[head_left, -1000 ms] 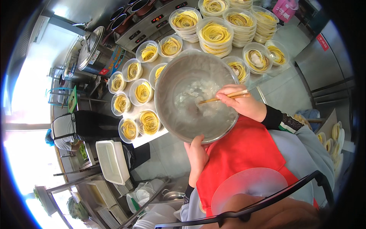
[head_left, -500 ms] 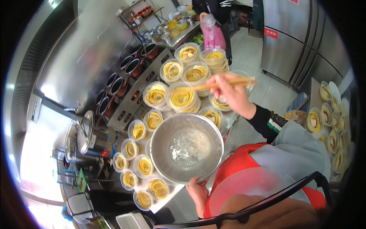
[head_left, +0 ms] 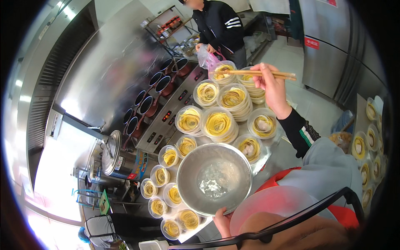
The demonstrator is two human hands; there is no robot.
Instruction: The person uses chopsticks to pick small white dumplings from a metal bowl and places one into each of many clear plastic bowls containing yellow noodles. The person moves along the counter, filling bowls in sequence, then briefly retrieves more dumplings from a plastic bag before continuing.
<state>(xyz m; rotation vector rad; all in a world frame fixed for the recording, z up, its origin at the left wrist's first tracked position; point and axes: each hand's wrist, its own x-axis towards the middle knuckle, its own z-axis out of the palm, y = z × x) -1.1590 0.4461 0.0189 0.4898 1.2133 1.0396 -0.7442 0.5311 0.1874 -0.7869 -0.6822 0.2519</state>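
My right hand (head_left: 271,88) grips a pair of wooden chopsticks (head_left: 241,72) held level, their tips over a clear round tub of yellow noodles (head_left: 223,71) at the far side of the table. At the near side, my left hand (head_left: 223,221) holds the rim of a large metal bowl (head_left: 187,175), its other fingers hidden behind the wall. In the bowl lies a wet, clear-to-whitish mass (head_left: 216,183). Close by the bowl, two noodle tubs, a nearer one (head_left: 249,148) and a farther one (head_left: 263,126), have pale lumps on top.
Stacked noodle tubs (head_left: 218,123) stand beyond the bowl, smaller ones (head_left: 160,175) to its left. Pots (head_left: 164,85) line a cooker at left, near a lidded stockpot (head_left: 112,154). A person (head_left: 216,29) stands at the far end with a plastic bag. More tubs (head_left: 359,146) sit at right.
The view has shifted, so the table sits lower and more of the other person shows. My right hand has carried the chopsticks from a nearer stack to the far tub. My left hand stays on the bowl.
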